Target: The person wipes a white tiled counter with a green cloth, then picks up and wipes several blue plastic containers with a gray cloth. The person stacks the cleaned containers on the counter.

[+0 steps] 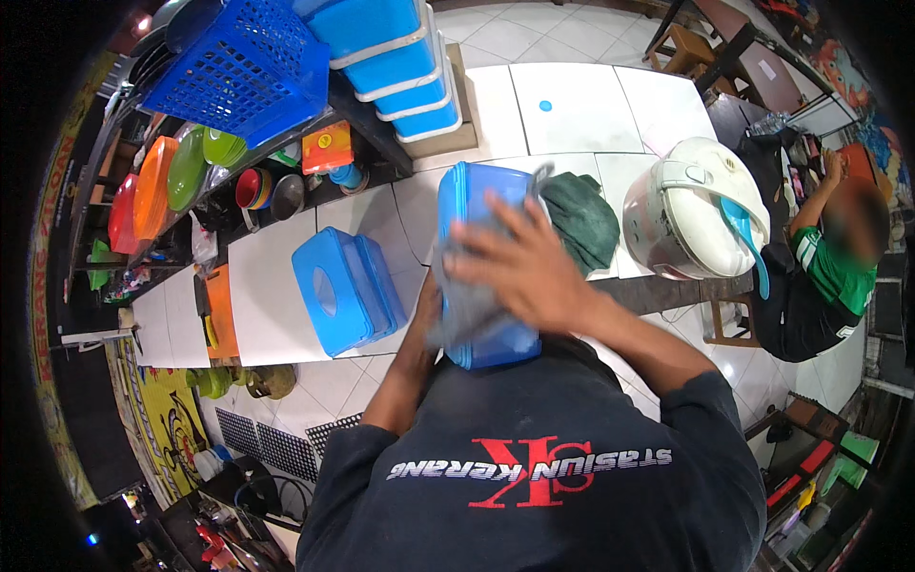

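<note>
A blue plastic container (493, 193) is tipped on its side against my chest, its lighter blue side facing left. My right hand (525, 264), blurred and with fingers spread, presses a grey cloth (475, 300) on the container. My left hand (427, 304) is at the container's left side, mostly hidden behind the cloth; its fingers do not show. Just right of the container lies a crumpled dark green cloth (582, 222). To the left, another blue lidded container (332, 293) stands on the white tiled counter (275, 286).
A white rice cooker (697, 207) with a blue ladle (747, 243) stands on the right. Stacked blue containers (400, 64) and a blue basket (243, 64) are at the upper left. An orange cutting board (222, 307) lies far left. Another person (833, 272) sits at the right.
</note>
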`<state>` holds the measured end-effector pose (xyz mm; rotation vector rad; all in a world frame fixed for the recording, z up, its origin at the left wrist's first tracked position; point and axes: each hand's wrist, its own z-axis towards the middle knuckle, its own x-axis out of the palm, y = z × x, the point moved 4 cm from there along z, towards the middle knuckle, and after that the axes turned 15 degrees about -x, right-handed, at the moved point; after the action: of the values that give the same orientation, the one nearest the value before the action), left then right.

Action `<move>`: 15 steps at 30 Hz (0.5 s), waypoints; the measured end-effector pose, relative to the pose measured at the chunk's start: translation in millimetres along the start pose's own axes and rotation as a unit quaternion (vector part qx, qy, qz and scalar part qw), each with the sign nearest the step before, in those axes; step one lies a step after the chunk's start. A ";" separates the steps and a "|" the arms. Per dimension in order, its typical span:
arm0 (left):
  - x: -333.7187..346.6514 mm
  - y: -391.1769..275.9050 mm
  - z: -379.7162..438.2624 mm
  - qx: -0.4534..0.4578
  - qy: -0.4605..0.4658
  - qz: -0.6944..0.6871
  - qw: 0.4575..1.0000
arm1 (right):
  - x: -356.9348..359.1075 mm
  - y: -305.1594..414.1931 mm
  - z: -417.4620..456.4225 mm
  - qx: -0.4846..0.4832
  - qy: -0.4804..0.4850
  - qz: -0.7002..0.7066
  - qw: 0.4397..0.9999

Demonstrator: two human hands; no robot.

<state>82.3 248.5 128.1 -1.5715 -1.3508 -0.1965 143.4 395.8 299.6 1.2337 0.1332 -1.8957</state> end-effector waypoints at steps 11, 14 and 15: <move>-8.0 22.7 -5.2 -0.044 -0.029 -0.118 0.992 | 40.2 -38.9 -7.0 0.042 0.051 0.147 0.987; -12.6 26.0 -7.7 -0.013 0.010 -0.067 0.998 | 39.0 -9.8 -13.2 0.031 0.086 0.195 0.977; -6.4 26.5 -12.3 -0.018 0.020 -0.065 0.998 | 33.3 0.5 -14.2 0.018 0.089 0.181 0.979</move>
<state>107.2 238.8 114.6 -1.5022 -1.4255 -0.3315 148.5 382.9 266.2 1.3493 -0.0309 -1.4812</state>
